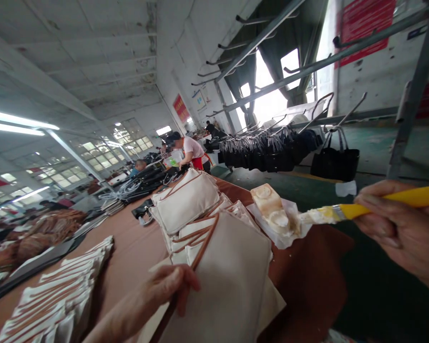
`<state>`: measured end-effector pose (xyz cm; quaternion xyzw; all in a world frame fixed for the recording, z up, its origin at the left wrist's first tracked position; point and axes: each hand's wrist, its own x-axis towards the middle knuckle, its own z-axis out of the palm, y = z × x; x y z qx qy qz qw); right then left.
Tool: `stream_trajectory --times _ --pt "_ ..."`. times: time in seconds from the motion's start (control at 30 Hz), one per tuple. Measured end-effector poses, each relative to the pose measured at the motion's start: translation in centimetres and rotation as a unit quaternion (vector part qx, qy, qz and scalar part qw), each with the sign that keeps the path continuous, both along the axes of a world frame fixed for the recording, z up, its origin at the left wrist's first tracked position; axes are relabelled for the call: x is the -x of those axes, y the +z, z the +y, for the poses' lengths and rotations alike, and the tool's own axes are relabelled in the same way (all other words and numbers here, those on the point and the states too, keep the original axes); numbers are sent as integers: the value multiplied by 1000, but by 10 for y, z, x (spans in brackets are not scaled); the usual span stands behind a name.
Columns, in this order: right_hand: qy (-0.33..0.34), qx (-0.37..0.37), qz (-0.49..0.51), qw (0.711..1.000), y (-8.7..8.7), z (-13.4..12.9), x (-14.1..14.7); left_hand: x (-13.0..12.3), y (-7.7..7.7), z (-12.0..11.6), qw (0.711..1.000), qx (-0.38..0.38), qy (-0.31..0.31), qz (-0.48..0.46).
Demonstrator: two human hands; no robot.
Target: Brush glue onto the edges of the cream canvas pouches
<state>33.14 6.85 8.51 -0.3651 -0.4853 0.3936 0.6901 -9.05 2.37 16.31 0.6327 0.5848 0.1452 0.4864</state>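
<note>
In my right hand (396, 228) is a yellow-handled glue brush (357, 209), its bristles caked with pale glue. The bristle end reaches to a glue-crusted container (270, 205) on a white sheet (302, 231) at the table's right edge. My left hand (171, 286) grips the brown-trimmed edge of a cream bag panel (229, 267), fingers curled over the trim. That panel rests tilted on a stack of similar pieces (188, 197) that stretches up the table.
A row of cream, brown-edged pieces (62, 290) lies on the brown table (128, 243) at left. Black bags (264, 155) hang from a metal rack (300, 71) at right. A co-worker (193, 150) stands beyond the table's far end.
</note>
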Motion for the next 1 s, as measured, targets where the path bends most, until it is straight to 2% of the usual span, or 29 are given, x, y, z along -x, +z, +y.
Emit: stream_trajectory --times 0.07,0.1,0.13,0.2,0.27,0.33,0.43,0.53,0.77,0.87,1.0 --pt "32 41 50 997 -8 3 9 6 -43 3 994 60 -14 85" --pt "50 57 64 995 -13 4 14 7 -64 6 990 54 -14 133" --pt "68 67 67 993 -18 6 18 6 -85 10 981 31 -11 189" --pt "93 81 68 990 -30 9 27 0 -120 19 955 -63 9 291" --pt "113 94 66 987 -41 13 34 -13 -144 31 926 -158 34 340" --pt "136 110 57 983 -50 17 41 -28 -159 47 915 -204 53 345" --pt "156 124 38 979 -62 24 53 -48 -174 68 913 -186 79 354" --pt "173 142 30 974 -75 30 66 -58 -185 80 916 -160 92 357" --pt "201 142 -30 969 -101 51 107 -53 -195 76 948 -146 83 271" --pt "200 131 -58 969 -103 58 120 -50 -196 71 965 -143 89 200" --pt "203 86 -123 968 -94 57 134 -54 -195 60 974 -136 119 133"
